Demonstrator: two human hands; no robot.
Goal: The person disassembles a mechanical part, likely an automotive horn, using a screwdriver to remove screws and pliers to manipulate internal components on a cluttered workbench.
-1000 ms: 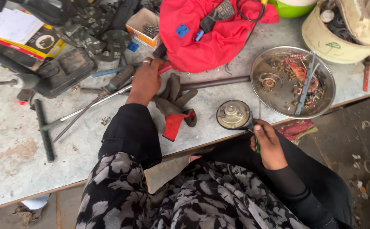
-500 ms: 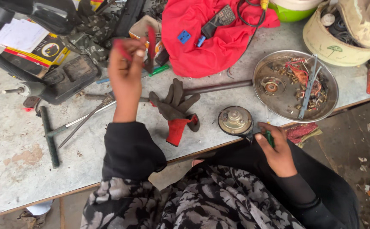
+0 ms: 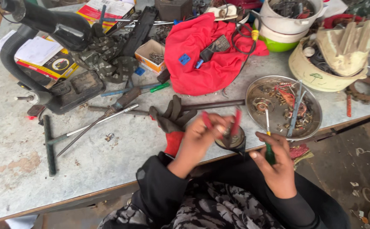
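Both hands are up over the near edge of the grey table (image 3: 19, 148), working close together. The left hand (image 3: 199, 138) is curled shut around a pair of red-handled pliers (image 3: 235, 123); the two red grips poke up and apart from the fist, so the tool's long axis runs roughly upright, tilted slightly to the right. The right hand (image 3: 276, 163) sits just right of it and a little nearer, fingers closed on a green-handled screwdriver (image 3: 268, 140) whose thin shaft points up and away, toward the round metal tray (image 3: 316, 114) of small parts. Between the two hands, partly hidden behind the left knuckles, lies a small round metal part (image 3: 232, 142), resting at the table's near edge. So the part lies just right of the left fingers and just left of the right ones; the left hand looks closer. A dark work glove (image 3: 170, 116) lies just left of the left hand.
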